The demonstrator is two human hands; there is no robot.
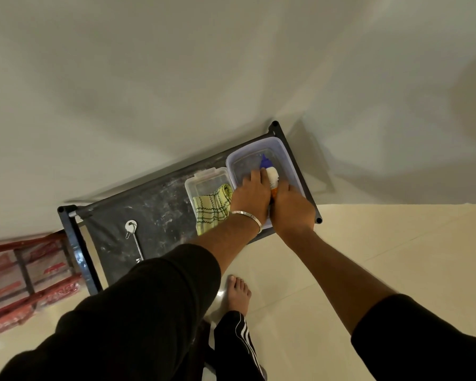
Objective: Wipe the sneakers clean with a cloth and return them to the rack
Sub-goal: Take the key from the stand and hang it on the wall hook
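A white bottle [272, 176] with a blue cap and an orange band sits inside a large clear plastic container [285, 155] on the right end of the rack's dark top [154, 204]. My left hand [249, 195], with a metal bangle on the wrist, and my right hand [293, 209] close around the bottle's lower part from either side. A yellow and green checked cloth [212, 209] hangs out of a smaller clear container [204, 180] just left of my hands. No sneakers are in view.
The rack stands against a pale wall [176, 78]. A metal hook with a tag [132, 229] lies on its left half. Red crates [25, 284] stand at the left. My bare foot [238, 292] is on the cream tiled floor [382, 243].
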